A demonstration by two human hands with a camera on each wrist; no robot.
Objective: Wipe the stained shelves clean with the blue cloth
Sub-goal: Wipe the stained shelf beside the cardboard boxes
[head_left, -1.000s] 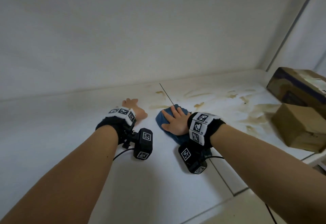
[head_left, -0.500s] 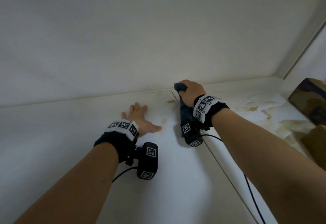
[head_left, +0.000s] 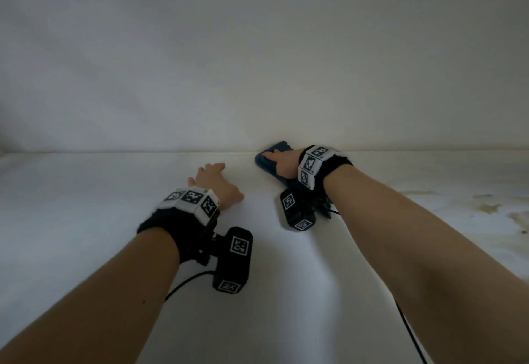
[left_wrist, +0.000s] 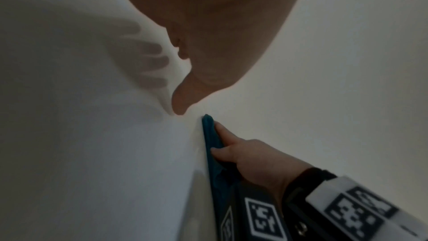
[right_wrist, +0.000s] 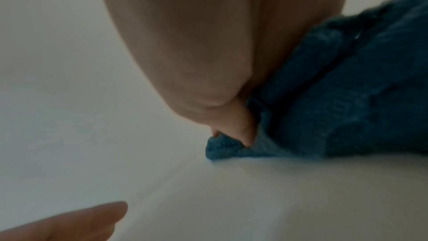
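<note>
The blue cloth (head_left: 271, 160) lies folded on the white shelf (head_left: 86, 220), pushed right up to the seam where the shelf surface meets the pale back wall (head_left: 257, 63). The right hand (head_left: 284, 163) lies on top of it, fingers (left_wrist: 222, 131) stretched out fairly straight and flat, pressing the cloth down against the shelf; the right wrist view shows the cloth bunched under the palm with a fingertip dug into its front fold, though that picture is blurred. Just beside it, apart from the cloth, the left hand (head_left: 216, 183) rests palm down on the bare shelf, fingers spread and extended toward the wall, holding nothing; its thumb tip comes near the cloth's end in the left wrist view without touching it. Both wrists wear black bands with white marker blocks, and a black camera unit (head_left: 233, 260) hangs below the left wrist with a cable trailing from it. Far to the right on the shelf, well apart from the cloth, yellowish-brown stains (head_left: 492, 206) mark the surface.
</note>
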